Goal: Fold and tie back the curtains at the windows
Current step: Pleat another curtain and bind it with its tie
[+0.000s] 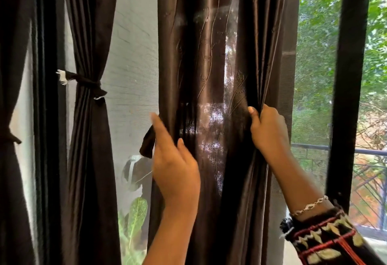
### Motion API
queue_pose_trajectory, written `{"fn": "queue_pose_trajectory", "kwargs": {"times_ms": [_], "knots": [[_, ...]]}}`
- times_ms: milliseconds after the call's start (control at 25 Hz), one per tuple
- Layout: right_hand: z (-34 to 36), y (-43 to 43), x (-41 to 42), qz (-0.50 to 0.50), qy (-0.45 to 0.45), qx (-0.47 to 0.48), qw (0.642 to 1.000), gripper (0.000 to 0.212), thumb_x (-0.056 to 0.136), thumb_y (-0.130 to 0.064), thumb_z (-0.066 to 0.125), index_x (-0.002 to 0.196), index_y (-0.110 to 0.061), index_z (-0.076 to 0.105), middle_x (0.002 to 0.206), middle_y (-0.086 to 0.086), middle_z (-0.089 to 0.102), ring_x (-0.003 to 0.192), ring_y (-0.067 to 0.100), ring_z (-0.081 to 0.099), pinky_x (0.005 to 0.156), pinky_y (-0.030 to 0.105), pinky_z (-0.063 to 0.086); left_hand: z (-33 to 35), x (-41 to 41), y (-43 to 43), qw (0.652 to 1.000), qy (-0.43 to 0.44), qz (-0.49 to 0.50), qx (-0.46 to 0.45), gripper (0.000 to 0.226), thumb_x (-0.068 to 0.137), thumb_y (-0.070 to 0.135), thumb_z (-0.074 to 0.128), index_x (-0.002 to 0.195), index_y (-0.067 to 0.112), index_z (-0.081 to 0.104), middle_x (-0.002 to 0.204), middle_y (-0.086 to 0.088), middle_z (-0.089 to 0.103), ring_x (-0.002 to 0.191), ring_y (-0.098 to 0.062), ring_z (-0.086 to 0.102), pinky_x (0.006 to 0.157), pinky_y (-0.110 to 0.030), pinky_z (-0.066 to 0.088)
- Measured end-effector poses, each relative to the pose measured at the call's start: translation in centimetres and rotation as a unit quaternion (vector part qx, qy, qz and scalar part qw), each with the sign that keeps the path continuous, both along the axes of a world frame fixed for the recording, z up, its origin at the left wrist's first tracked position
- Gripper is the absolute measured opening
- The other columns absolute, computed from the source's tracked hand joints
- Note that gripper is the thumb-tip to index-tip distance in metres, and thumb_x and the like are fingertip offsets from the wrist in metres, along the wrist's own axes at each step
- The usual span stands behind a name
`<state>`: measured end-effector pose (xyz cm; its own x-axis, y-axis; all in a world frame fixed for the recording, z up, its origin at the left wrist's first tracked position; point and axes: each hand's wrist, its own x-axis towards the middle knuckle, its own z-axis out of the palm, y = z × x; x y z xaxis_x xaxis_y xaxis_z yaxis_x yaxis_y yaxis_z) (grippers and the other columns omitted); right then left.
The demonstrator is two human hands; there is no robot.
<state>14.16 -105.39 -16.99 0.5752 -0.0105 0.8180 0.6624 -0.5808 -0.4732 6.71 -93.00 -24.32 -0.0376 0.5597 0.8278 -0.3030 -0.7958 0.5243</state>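
At the window [314, 66], curtain [209, 55] lengthwise vertical

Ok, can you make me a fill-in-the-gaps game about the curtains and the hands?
1. The right hand grips the ____ edge of the middle curtain.
2. The tied curtain hangs to the ____ of the middle one.
3. The bracelet sits on the ____ wrist.
4. The leaves outside are ____.
Missing words: right, left, right, green.

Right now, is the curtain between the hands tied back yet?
No, the middle curtain hangs loose with no band around it, while the right hand grips its edge.
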Motion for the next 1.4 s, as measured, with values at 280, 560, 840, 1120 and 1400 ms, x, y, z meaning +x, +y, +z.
{"fn": "queue_pose_trajectory", "kwargs": {"times_ms": [280, 560, 840, 1120, 1400], "knots": [[-0.1, 0.7, -0.5, 0.031, 0.025, 0.003, 0.999, 0.036, 0.100, -0.024, 0.038, 0.066, -0.009, 0.037, 0.066, 0.002, 0.044, 0.072, 0.029, 0.046, 0.062, 0.031, 0.028, -0.3, 2.2, -4.0, 0.967, 0.192, -0.126, 0.110, 0.069, 0.083, -0.010, 0.029, 0.146, 0.018, 0.022, 0.135, -0.011, 0.053, 0.116, -0.026, 0.057, 0.093, -0.029, 0.047], [-0.1, 1.6, -0.4, 0.153, 0.065, 0.048, 0.985, 0.046, 0.096, -0.039, 0.038, 0.062, -0.011, 0.046, 0.057, 0.000, 0.048, 0.051, 0.007, 0.049, 0.052, 0.028, 0.032, 0.4, 4.7, -5.4, 0.943, 0.250, -0.155, 0.156, 0.065, 0.093, -0.002, 0.039, 0.148, 0.018, 0.010, 0.129, -0.015, 0.056, 0.103, -0.028, 0.061, 0.083, -0.032, 0.048], [-0.4, 3.1, 0.4, 0.052, 0.034, 0.001, 0.998, 0.024, 0.098, -0.020, 0.043, 0.092, -0.001, 0.056, 0.063, -0.007, 0.041, 0.075, 0.027, 0.051, 0.055, 0.028, 0.024, -4.5, 7.2, -2.5, 0.972, 0.061, -0.178, 0.140, 0.054, 0.097, 0.045, 0.028, 0.137, 0.011, 0.040, 0.140, 0.000, 0.045, 0.135, -0.009, 0.033, 0.104, -0.042, 0.039], [-0.6, 4.1, -0.4, 0.026, 0.040, 0.048, 0.998, 0.045, 0.098, -0.018, 0.044, 0.059, -0.022, 0.023, 0.056, -0.007, 0.030, 0.051, 0.006, 0.029, 0.052, 0.028, 0.017, -7.2, 7.9, 2.1, 0.944, 0.141, -0.296, -0.039, 0.098, 0.072, 0.084, 0.023, 0.143, 0.015, 0.031, 0.147, -0.001, 0.037, 0.135, -0.003, 0.026, 0.111, -0.016, 0.023], [-0.7, 4.4, -1.2, -0.023, 0.040, 0.035, 0.998, 0.044, 0.098, -0.020, 0.043, 0.059, -0.023, 0.022, 0.057, -0.007, 0.031, 0.052, 0.006, 0.030, 0.053, 0.029, 0.017, -0.7, 8.1, 2.3, 0.886, 0.079, -0.455, -0.037, 0.076, 0.088, 0.030, 0.058, 0.148, 0.027, 0.010, 0.146, 0.012, 0.033, 0.133, 0.005, 0.031, 0.105, -0.009, 0.030]]}}
